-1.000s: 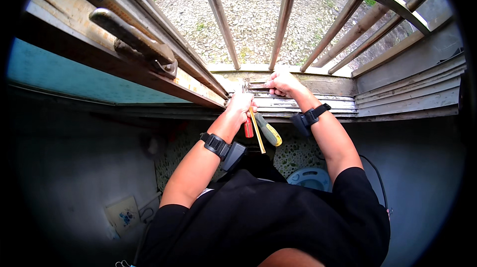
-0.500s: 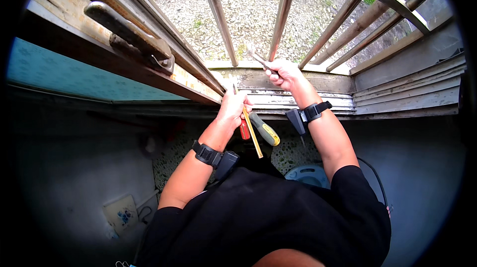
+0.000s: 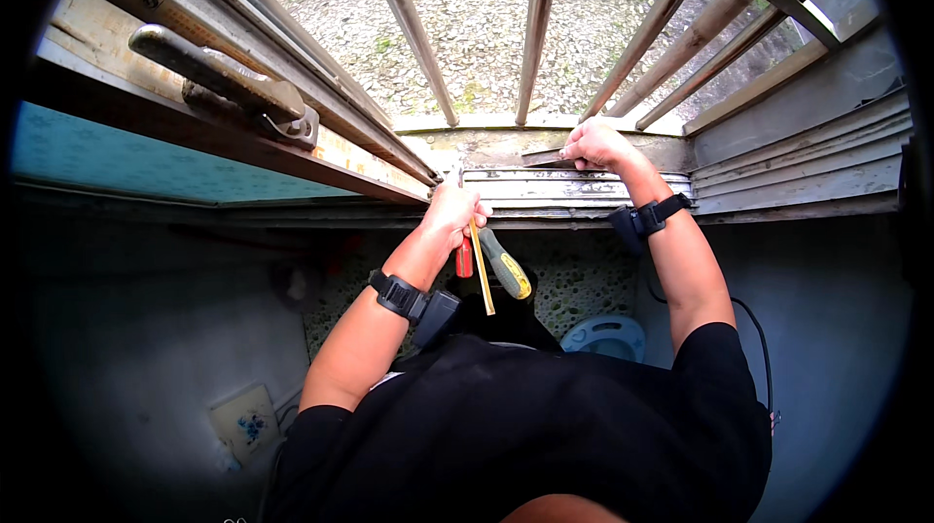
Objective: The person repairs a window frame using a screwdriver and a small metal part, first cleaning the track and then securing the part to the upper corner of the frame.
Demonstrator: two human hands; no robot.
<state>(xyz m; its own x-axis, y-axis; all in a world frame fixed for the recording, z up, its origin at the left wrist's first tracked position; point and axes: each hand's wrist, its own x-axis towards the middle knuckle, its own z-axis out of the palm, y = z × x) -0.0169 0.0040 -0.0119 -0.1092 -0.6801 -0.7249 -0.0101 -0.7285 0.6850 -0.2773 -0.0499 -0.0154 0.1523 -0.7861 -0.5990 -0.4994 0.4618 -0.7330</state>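
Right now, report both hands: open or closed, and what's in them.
Left hand: closed around a red-handled tool, a green-and-yellow-handled tool and a thin yellow rod.
Right hand: closed on a thin grey tool.

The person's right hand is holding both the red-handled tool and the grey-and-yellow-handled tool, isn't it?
Not the right hand: the head view shows the left hand holding both the red-handled tool and the grey-and-yellow-handled tool.

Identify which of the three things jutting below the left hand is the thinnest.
The yellow strip, in the middle: it is narrow throughout, while the red handle on its left and the grey-green and yellow handle on its right are thicker.
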